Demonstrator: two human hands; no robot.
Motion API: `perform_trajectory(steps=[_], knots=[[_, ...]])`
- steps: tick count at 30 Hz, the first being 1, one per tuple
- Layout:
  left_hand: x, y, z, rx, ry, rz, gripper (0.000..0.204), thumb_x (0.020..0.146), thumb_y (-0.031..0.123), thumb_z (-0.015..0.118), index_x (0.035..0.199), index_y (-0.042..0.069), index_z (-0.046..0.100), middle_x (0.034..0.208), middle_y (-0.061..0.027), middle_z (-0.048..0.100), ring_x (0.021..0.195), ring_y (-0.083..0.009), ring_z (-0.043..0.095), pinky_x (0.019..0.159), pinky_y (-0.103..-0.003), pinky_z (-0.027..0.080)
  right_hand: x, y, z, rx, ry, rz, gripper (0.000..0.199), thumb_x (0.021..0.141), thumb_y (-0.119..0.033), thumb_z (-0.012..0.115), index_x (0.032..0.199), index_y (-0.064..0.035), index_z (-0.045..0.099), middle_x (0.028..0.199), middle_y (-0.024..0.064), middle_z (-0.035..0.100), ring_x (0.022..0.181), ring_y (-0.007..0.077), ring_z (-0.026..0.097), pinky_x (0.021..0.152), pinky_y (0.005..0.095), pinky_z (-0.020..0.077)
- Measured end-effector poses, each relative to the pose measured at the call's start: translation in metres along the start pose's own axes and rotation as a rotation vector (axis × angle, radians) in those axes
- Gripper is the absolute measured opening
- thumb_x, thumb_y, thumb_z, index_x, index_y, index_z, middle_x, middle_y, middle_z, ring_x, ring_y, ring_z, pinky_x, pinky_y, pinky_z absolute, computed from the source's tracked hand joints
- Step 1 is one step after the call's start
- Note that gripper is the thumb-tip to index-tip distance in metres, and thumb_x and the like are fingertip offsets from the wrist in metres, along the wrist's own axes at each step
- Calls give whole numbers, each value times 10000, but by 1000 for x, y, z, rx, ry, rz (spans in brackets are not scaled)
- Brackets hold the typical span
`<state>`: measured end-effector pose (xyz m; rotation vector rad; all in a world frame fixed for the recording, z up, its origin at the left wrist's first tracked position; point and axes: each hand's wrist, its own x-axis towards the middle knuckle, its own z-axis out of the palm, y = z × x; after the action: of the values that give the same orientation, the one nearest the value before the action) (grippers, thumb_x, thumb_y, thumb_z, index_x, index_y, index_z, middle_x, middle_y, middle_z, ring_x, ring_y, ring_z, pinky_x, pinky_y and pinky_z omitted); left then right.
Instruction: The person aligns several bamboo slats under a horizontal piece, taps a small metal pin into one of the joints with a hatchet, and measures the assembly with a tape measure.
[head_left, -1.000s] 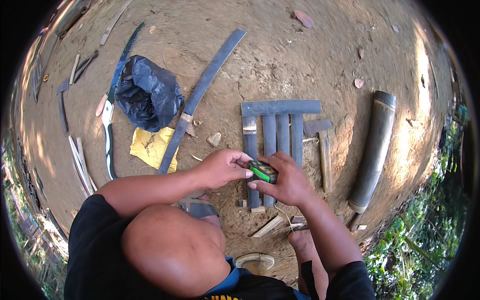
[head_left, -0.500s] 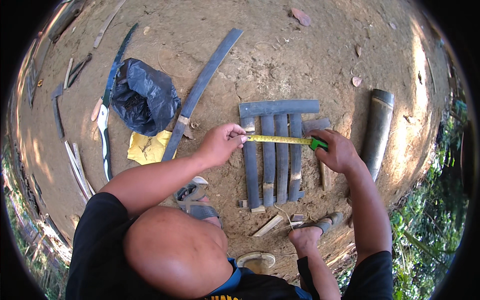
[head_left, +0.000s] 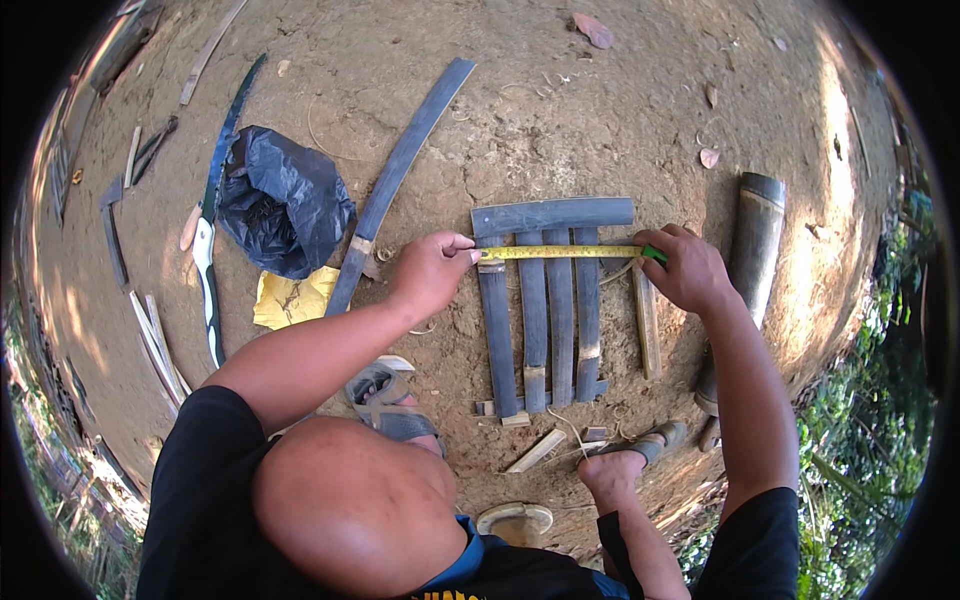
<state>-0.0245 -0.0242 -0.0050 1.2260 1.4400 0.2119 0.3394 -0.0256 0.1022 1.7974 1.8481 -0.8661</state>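
A yellow tape measure (head_left: 560, 252) with a green case is stretched level across several upright bamboo slats (head_left: 561, 320), just below the dark bamboo crosspiece (head_left: 560, 214) at their top. My left hand (head_left: 433, 272) pinches the tape's free end beside the leftmost slat. In my right hand (head_left: 690, 268) is the green case, mostly covered by the fingers, to the right of the slats. Another crosspiece (head_left: 600, 388) shows under the slats' lower ends.
To the left lie a long bamboo strip (head_left: 405, 170), a black plastic bag (head_left: 285, 200), a yellow packet (head_left: 290, 298) and a curved saw (head_left: 210, 220). A thick bamboo tube (head_left: 757, 245) lies at right. My sandalled feet flank the slats' near end, by wood scraps (head_left: 537, 452).
Both hands have moved the tape measure farther from me, closer to the top crosspiece. My right hand has shifted right, and more tape is drawn out.
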Motion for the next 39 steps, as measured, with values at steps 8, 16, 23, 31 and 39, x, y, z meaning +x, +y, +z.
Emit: perform_trajectory(steps=[8, 16, 23, 31, 39], knots=[[7, 2, 4, 68, 15, -52, 273, 924, 304, 794, 987, 39, 765, 856, -86, 775, 734, -181, 714, 685, -351, 544, 4, 3, 0, 1, 32, 38, 362, 962, -338, 656, 1297, -201, 669, 1182, 91, 677, 1162, 323, 676, 988, 476, 549], [12, -6, 2, 83, 5, -16, 277, 905, 307, 810, 944, 40, 748, 800, -72, 742, 699, -185, 687, 666, -355, 535, 11, 4, 10, -38, 42, 96, 335, 962, -334, 611, 1263, -210, 691, 1256, 71, 665, 1180, 302, 675, 1000, 469, 548], [4, 23, -4, 254, 68, 207, 353, 882, 300, 831, 1050, 30, 677, 904, -83, 662, 795, -218, 645, 736, -366, 533, 11, 6, 7, -9, 27, 119, 332, 942, -330, 609, 1235, -220, 718, 1242, 46, 689, 1177, 301, 678, 995, 458, 550], [24, 101, 28, 753, -330, 1164, 395, 854, 276, 822, 1157, 79, 661, 1170, -108, 616, 1146, -307, 587, 1033, -485, 438, 15, 10, 6, 19, -5, 102, 360, 917, -296, 628, 1249, -200, 728, 1247, 63, 710, 1180, 298, 687, 989, 450, 558], [54, 116, 71, 1124, -215, 961, 981, 900, 516, 759, 1637, 85, 276, 1663, -171, 310, 1564, -331, 274, 1291, -560, 176, 14, 14, 6, 37, 45, 60, 391, 888, -264, 634, 1255, -189, 745, 1207, 85, 745, 1149, 304, 708, 961, 452, 576]])
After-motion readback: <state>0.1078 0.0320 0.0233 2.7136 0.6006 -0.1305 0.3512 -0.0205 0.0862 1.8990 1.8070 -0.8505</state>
